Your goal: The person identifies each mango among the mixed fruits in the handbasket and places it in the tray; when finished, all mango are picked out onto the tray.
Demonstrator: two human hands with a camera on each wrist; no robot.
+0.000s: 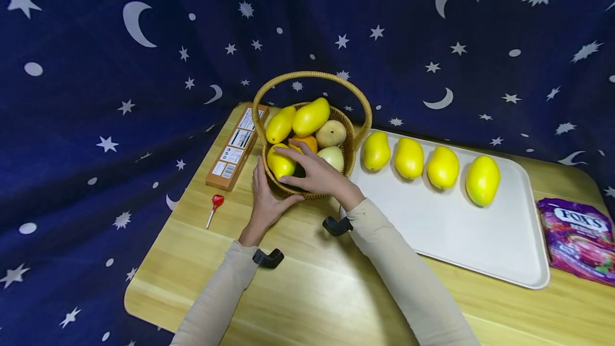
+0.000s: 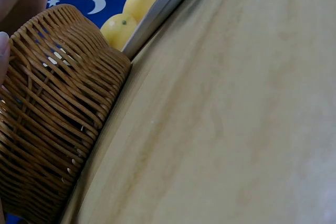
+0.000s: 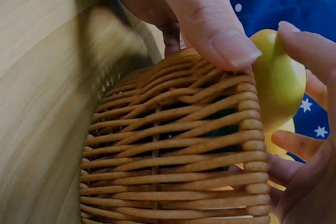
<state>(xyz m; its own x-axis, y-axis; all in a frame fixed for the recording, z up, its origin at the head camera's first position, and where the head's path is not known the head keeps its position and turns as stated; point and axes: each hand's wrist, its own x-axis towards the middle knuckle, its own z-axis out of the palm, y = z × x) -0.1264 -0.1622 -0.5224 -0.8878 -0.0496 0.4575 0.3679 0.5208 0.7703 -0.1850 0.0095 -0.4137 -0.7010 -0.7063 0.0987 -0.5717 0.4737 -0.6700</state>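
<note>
A wicker basket (image 1: 352,122) with a tall arched handle holds several fruits. My left hand (image 1: 268,203) grips its near-left side, thumb along the front rim, fingers on the outer wall. Over the basket, my right hand (image 1: 319,172) holds a yellow mango (image 1: 280,163) between thumb and fingers at the near-left rim. The same mango (image 3: 277,80) shows above the rim in the right wrist view. Two more mangoes, one of them a mango (image 1: 311,117) at the back, lie beside an orange fruit (image 1: 307,144), a beige round fruit (image 1: 331,133) and a pale green fruit (image 1: 332,157).
On the right, a white tray (image 1: 461,234) bears a row of several yellow mangoes (image 1: 409,158). Past it lies a purple FOX'S candy bag (image 1: 578,239). To the basket's left are a long brown box (image 1: 235,148) and a red lollipop (image 1: 218,201). A starry blue cloth hangs behind.
</note>
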